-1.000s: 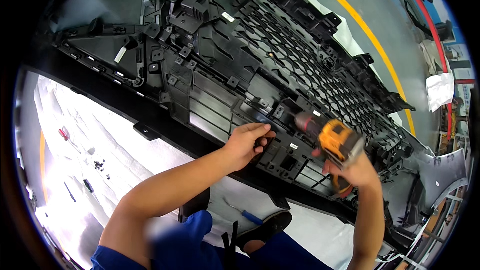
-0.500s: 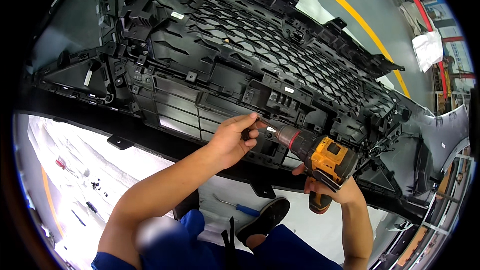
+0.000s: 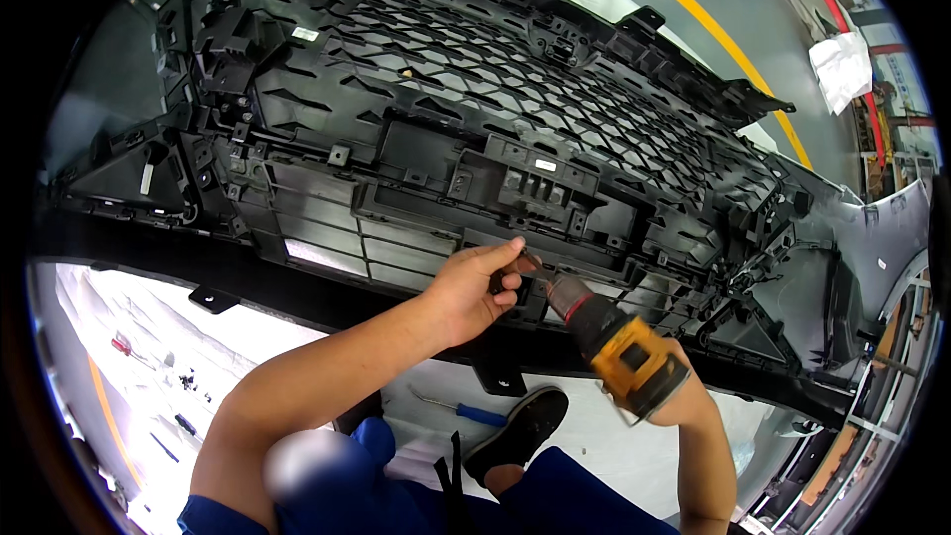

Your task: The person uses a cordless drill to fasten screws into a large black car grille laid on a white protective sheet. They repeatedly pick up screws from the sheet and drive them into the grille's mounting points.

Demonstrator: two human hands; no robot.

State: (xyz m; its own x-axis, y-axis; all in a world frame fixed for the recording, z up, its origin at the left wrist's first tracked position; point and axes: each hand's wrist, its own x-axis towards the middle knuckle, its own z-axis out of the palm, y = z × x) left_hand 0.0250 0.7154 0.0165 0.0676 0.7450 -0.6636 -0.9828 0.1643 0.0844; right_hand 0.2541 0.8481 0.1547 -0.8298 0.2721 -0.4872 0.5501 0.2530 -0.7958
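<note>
My right hand (image 3: 684,391) grips a yellow-and-black cordless drill (image 3: 634,357) with a red ring behind its chuck. The drill points up and left, and its bit ends close to the fingertips of my left hand (image 3: 464,292). Those fingers are pinched together, with a small dark piece partly showing among them; its kind is too hidden to name. Both hands are over the lower part of a large black car bumper (image 3: 396,200) with a honeycomb grille, lying with its ribbed, clipped inner side up.
Below the bumper, a white sheet (image 3: 248,337) covers the floor. On it lie a blue-handled tool (image 3: 482,415) beside my shoe (image 3: 517,436), small dark fasteners (image 3: 188,382) and a red-handled tool (image 3: 121,345). A metal rack (image 3: 872,421) stands at the right.
The drill has swung to point more steeply upward, its rear end lower and nearer me. My left hand has shifted slightly right and down. The bumper appears further up and left in view.
</note>
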